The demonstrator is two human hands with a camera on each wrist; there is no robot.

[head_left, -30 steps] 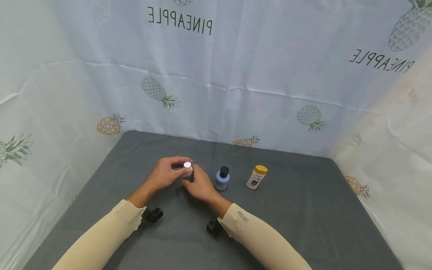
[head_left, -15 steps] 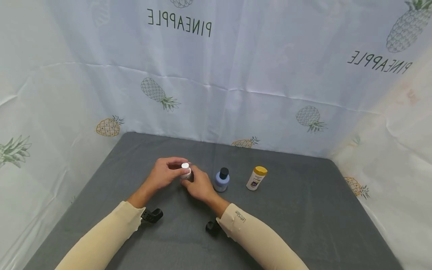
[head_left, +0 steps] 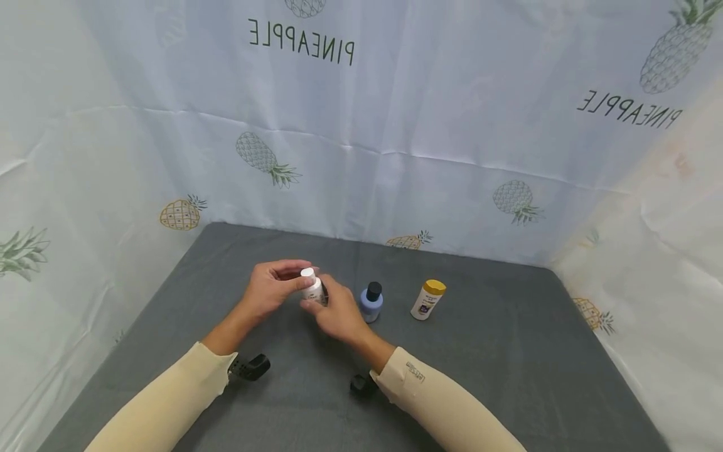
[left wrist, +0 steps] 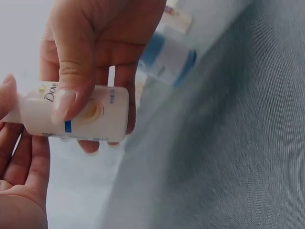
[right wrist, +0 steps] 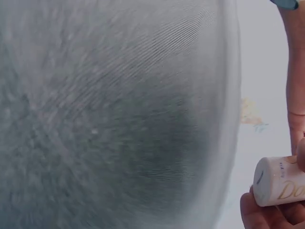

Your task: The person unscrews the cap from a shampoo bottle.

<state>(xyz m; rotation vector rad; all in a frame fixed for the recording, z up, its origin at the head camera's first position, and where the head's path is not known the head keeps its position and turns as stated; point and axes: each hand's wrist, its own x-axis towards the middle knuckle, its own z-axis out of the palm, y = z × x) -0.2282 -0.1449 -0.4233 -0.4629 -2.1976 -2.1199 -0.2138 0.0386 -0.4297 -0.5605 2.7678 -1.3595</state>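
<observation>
A small white Dove bottle (head_left: 314, 291) with a white cap is held up between both hands, tilted, in the head view. Its body lies in the grip of my right hand (head_left: 341, 314); the left wrist view shows that thumb pressed across the label and the fingers behind. At the cap end, my left hand (head_left: 270, 289) pinches the cap (left wrist: 13, 112) with thumb and fingers. In the right wrist view only the bottle's base and part of its lettering (right wrist: 290, 188) show; the cap is out of frame there.
Right of the hands stands a blue bottle (head_left: 370, 309) with a black cap, close to the right hand. Farther right is a white bottle (head_left: 425, 305) with a gold cap. A dark grey cloth (head_left: 497, 351) covers the table, and pineapple-print curtains (head_left: 429, 113) enclose it.
The left hand has shifted slightly left, and the white bottle now leans more, showing more of its label. The other two bottles have stayed in place.
</observation>
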